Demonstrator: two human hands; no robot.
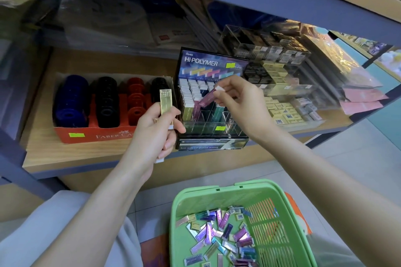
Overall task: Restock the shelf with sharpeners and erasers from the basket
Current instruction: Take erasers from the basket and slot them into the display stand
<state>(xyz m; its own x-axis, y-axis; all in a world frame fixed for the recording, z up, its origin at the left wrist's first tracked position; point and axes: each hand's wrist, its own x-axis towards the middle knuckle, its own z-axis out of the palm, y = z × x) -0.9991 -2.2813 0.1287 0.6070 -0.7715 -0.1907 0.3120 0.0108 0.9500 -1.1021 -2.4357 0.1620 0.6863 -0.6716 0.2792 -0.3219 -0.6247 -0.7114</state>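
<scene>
We're in a stationery shop, no doubt about it: a wooden shelf (86,154) on blue metal racking carries a branded Pentel display stand (208,63) and a red Faber-Castell carton (104,135) of sharpeners (107,102), both with yellow price stickers (76,135). Beside them, clear bins (288,112) are packed with boxed erasers (280,107). More stocked racks (368,45) line the tiled aisle beyond, and a green basket (188,201) of loose stock waits below.

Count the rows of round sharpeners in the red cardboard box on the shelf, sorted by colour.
In the red box, left to right:
Blue rows: 1
Black rows: 2
Red rows: 1
Total: 4 rows
</scene>
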